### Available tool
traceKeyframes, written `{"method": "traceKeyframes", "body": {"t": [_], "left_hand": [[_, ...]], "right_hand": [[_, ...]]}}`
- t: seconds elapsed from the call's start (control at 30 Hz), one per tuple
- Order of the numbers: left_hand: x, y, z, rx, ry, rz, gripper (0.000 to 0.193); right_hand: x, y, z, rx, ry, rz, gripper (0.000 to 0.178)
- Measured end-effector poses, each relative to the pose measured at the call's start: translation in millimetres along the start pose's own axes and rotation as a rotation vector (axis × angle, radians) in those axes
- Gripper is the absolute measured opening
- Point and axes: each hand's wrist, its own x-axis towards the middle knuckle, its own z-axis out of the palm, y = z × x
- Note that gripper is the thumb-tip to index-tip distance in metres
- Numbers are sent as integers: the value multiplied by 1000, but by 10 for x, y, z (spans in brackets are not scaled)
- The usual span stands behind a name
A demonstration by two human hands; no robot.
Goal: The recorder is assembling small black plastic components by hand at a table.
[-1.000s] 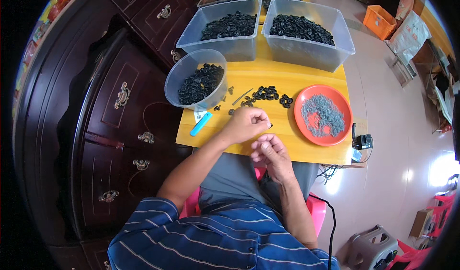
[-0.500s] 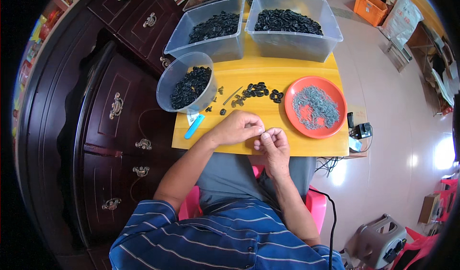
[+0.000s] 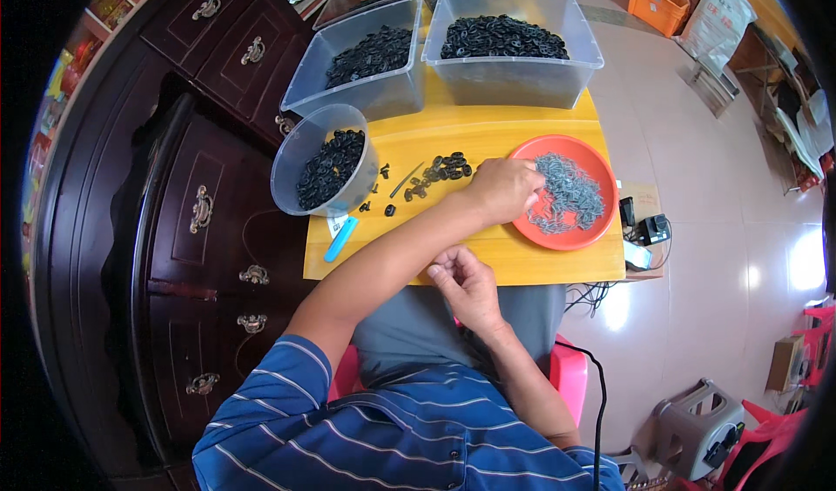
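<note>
While fisheye bending curves every edge: yellow table (image 3: 488, 260) stands between a dark wooden cabinet (image 3: 200, 230) and pale floor.
Left hand (image 3: 505, 188): reaches across to the left rim of the orange plate (image 3: 610, 221), fingertips in the grey metal bits (image 3: 566, 196); grip hidden, cannot tell.
Right hand (image 3: 466, 284): at the table's near edge, fingers curled loosely; anything held is too small to see.
Black rings (image 3: 440, 170): loose cluster mid-table.
Round tub (image 3: 324, 164): left edge, holds rings.
Two clear bins (image 3: 514, 64): far edge, ring-filled.
Blue tube (image 3: 340, 238): near left corner, beside a small white label (image 3: 335, 223).
</note>
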Motion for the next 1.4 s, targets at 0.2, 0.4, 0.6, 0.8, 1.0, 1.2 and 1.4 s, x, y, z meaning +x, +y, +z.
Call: {"method": "traceKeyframes", "body": {"t": [0.2, 0.4, 0.6, 0.8, 1.0, 1.2, 1.4], "left_hand": [[166, 51, 144, 171, -133, 91, 10], [212, 49, 132, 198, -264, 153, 18], [152, 96, 31, 122, -247, 119, 24], [-125, 36, -285, -230, 218, 30, 12], [-780, 90, -586, -564, 338, -134, 8], [-1471, -60, -509, -711, 320, -310, 6], [-1804, -45, -447, -716, 287, -321, 5]], "right_hand": [[5, 56, -1, 2, 11, -8, 8], [-7, 60, -8, 32, -35, -30, 10], [21, -49, 21, 120, -30, 15, 9], [18, -22, -33, 224, -16, 99, 11], [33, -38, -49, 314, 50, 113, 11], [44, -134, -81, 312, 149, 123, 10], [59, -158, -86, 264, 180, 112, 10]]}}
